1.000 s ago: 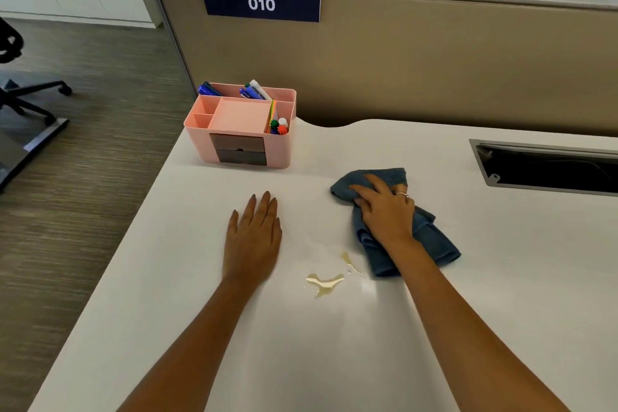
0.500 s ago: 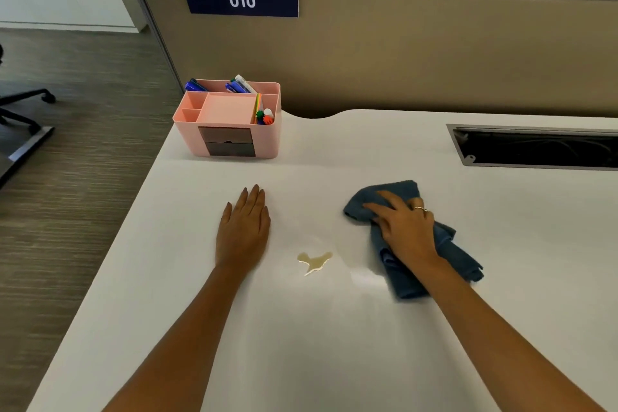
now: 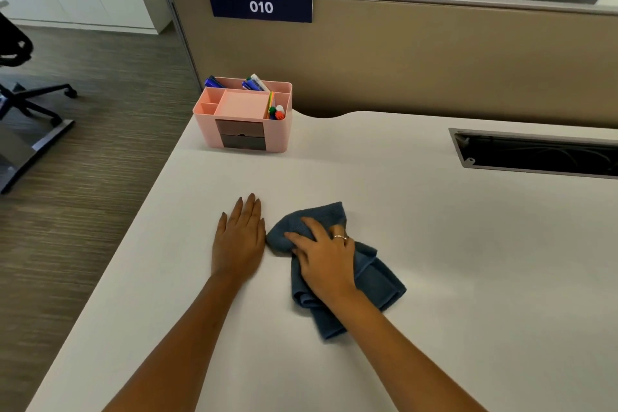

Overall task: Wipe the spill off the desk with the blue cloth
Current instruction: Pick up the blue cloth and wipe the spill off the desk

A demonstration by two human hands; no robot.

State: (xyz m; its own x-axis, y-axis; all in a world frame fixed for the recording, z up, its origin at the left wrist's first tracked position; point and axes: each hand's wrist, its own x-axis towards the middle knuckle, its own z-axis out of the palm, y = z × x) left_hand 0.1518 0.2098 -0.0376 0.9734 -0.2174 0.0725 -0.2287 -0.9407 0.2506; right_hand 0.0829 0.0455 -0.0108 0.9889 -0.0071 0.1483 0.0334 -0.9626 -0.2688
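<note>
Right hand [image 3: 326, 259] flat on the cloth [image 3: 368, 273], fingers spread, pressing — not gripping; left hand [image 3: 239, 241] open, palm down on the desk [image 3: 468, 261], just beside the cloth. No spill visible beside the cloth — likely covered or wiped; perhaps one pass left. Sign [image 3: 261, 6] beyond the cloth: "010".

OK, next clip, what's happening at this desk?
A person is wiping the white desk with a bunched blue cloth. The right hand presses down on the cloth, fingers spread over it, while the left hand lies flat on the desk right beside the cloth's edge. No spill is visible on the bare surface; any liquid would be under the cloth. A pink organizer with pens stands at the far left corner, apart from the hands.
</note>
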